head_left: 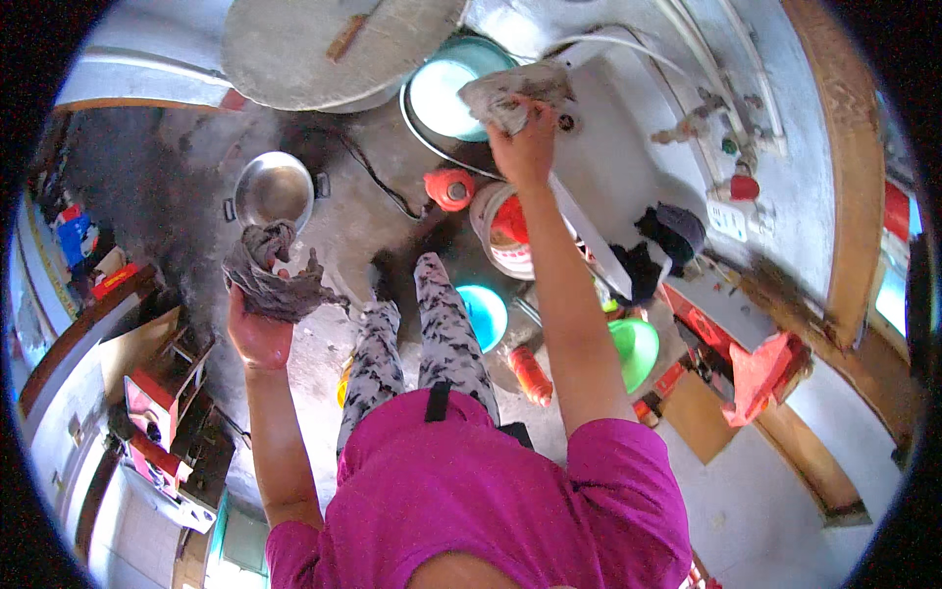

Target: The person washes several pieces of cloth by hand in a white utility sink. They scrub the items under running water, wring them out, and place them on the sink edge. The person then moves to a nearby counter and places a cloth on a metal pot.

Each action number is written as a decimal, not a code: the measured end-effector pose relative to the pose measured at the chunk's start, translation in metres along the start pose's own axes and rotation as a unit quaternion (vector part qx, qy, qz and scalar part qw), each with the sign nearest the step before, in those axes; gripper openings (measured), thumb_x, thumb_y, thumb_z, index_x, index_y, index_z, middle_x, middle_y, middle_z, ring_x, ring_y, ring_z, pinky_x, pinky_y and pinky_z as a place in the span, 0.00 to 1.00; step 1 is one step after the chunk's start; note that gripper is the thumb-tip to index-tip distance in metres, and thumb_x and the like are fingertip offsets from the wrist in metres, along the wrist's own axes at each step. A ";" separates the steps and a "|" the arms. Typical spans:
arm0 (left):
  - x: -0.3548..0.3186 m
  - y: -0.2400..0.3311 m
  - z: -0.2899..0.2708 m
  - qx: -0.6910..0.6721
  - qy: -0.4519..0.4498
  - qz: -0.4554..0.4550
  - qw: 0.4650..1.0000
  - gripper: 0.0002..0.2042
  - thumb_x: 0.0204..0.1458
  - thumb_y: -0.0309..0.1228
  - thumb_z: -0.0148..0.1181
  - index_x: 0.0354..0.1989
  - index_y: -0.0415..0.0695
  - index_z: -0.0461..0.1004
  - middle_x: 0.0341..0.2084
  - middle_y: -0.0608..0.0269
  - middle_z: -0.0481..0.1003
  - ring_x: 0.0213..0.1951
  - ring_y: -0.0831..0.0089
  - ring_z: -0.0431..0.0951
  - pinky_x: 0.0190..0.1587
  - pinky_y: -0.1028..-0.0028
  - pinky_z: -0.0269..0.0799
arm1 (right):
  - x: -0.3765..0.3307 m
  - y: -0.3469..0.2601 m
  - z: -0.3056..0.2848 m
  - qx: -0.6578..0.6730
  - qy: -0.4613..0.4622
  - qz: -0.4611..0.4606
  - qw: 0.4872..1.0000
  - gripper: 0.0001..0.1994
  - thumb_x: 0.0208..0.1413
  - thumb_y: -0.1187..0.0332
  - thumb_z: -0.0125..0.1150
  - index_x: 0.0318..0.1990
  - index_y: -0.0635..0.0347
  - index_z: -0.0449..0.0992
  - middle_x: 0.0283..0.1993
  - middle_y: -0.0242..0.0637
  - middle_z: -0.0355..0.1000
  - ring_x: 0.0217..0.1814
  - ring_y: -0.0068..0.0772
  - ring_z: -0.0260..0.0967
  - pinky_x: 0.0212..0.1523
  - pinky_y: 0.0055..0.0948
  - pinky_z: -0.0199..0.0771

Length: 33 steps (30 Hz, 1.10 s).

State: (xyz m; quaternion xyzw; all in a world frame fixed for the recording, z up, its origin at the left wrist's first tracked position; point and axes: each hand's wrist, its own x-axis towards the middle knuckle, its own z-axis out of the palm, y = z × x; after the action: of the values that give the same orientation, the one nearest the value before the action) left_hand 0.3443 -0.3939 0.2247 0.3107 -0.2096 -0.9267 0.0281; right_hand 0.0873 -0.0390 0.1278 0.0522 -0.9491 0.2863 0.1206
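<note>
Bunched in the left hand, at the left and out in front of the body, a dark cloth: grey-brown, rumpled into deep folds, with ragged, drooping ends and a limp, matte weave. Closed around the lower side of that bundle, with most of the fingers lost among the folds. Clamped in the right hand, farther off and to the right, a pale cloth: lighter grey, mottled with dull stains, flatter and broader, its outer part spread past the fingers. Seen against the right edge of a round teal basin and the white trough beyond; impossible to tell whether touching either. Well apart, one cloth from the other. Just beyond the dark cloth, a shallow metal pan, smooth and silvery, with two dark side handles. At the far side, a round grey slab, dull-surfaced, with a narrow strip of brown wood on top. Nearer, a glossy blue bowl and, to the right, a bright green one; underneath, rough, blotchy grey floor.
</note>
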 end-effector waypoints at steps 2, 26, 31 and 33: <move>-0.006 -0.001 -0.005 -0.008 -0.007 -0.018 1.000 0.22 0.63 0.43 0.39 0.62 0.48 0.63 0.55 0.57 0.70 0.52 0.59 0.73 0.62 0.48 0.59 | -0.040 -0.021 -0.020 -0.061 -0.009 -0.036 0.997 0.24 0.37 0.64 0.70 0.47 0.44 0.72 0.49 0.42 0.62 0.57 0.51 0.58 0.59 0.48 0.59; -0.055 0.009 -0.143 -0.063 0.057 -0.018 0.996 0.21 0.64 0.40 0.37 0.61 0.47 0.63 0.55 0.56 0.70 0.50 0.61 0.74 0.59 0.56 0.65 | -0.138 0.202 -0.019 0.606 0.335 0.521 0.499 0.14 0.60 0.60 0.45 0.47 0.53 0.74 0.47 0.31 0.73 0.46 0.34 0.69 0.35 0.32 0.74; -0.055 0.022 -0.133 -0.035 0.086 0.003 0.996 0.21 0.63 0.42 0.39 0.61 0.47 0.64 0.55 0.58 0.70 0.47 0.61 0.75 0.57 0.55 0.65 | -0.060 0.085 0.088 0.674 0.242 0.546 0.435 0.11 0.59 0.60 0.48 0.41 0.50 0.76 0.41 0.29 0.75 0.39 0.31 0.72 0.29 0.26 0.76; -0.046 0.020 -0.131 -0.035 0.129 0.002 0.991 0.21 0.63 0.42 0.40 0.61 0.47 0.64 0.55 0.58 0.70 0.47 0.61 0.76 0.57 0.55 0.66 | -0.036 0.091 0.111 0.742 0.140 0.498 0.427 0.10 0.59 0.60 0.50 0.39 0.49 0.75 0.38 0.27 0.75 0.35 0.29 0.72 0.27 0.26 0.76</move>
State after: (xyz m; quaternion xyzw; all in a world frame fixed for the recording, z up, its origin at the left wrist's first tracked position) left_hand 0.4563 -0.4526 0.1649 0.4263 -0.1722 -0.8854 0.0680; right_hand 0.0843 -0.0245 -0.0191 -0.4011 -0.2017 0.8935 0.0033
